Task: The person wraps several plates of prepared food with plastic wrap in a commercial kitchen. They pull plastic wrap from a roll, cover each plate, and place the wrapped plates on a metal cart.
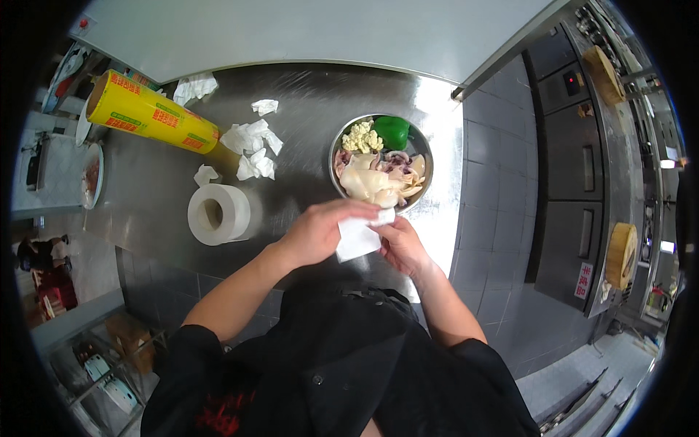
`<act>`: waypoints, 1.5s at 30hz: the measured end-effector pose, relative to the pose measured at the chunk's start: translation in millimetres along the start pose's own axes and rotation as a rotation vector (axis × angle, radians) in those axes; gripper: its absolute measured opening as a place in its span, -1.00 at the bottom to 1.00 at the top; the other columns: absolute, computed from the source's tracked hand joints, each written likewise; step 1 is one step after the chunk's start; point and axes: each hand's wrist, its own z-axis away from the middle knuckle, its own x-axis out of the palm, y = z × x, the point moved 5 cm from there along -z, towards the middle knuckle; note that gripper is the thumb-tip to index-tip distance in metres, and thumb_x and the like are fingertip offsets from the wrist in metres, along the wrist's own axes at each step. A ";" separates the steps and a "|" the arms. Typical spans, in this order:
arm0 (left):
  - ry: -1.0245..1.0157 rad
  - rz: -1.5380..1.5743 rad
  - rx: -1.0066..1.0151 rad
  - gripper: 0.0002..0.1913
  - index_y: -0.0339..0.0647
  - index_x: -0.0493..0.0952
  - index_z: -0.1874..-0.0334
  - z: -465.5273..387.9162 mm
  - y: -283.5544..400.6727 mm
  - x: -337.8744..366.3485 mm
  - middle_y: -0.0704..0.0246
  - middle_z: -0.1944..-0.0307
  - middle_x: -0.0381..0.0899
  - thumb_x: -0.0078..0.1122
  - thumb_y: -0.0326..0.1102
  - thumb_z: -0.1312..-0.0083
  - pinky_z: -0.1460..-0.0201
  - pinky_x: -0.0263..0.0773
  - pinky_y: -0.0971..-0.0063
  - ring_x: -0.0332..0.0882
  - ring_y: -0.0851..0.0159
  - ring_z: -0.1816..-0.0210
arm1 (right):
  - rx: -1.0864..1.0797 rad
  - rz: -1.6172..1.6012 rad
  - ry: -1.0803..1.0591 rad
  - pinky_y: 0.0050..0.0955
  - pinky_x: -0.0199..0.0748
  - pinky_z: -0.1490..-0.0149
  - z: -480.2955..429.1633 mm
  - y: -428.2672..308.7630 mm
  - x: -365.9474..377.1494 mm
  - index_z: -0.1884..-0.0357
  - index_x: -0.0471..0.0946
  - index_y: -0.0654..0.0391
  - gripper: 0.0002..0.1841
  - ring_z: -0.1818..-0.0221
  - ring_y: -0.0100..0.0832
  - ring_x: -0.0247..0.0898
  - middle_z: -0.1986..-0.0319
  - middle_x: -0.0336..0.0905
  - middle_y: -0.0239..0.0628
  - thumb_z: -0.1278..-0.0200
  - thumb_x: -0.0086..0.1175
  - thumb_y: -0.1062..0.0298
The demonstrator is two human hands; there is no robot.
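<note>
A piece of white tissue paper is held between my two hands, at the near edge of a round metal dish. My left hand has its fingers over the top of the paper, while my right hand pinches its right side. In the dish lie pale squid pieces with purplish tentacles, cauliflower florets and a green bell pepper. Whether the fingertips or the paper touch the squid cannot be told.
On the steel worktop a toilet-paper roll stands left of the dish. Crumpled tissues lie beyond it, beside a tall yellow roll of cling film. A grey panel borders the far side. Steel cabinets stand across the tiled floor.
</note>
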 end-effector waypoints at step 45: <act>0.583 -0.065 -0.954 -0.68 -0.26 0.52 0.24 15.2 -188.1 -1.6 0.26 0.50 0.63 0.07 -0.11 -0.56 0.64 0.51 0.35 0.63 0.31 0.57 | -0.389 0.191 0.694 -0.50 0.51 -0.11 -46.6 -12.0 -167.1 -0.18 0.62 0.33 -0.62 0.07 -0.49 0.59 0.07 0.74 -0.21 -0.47 0.22 0.28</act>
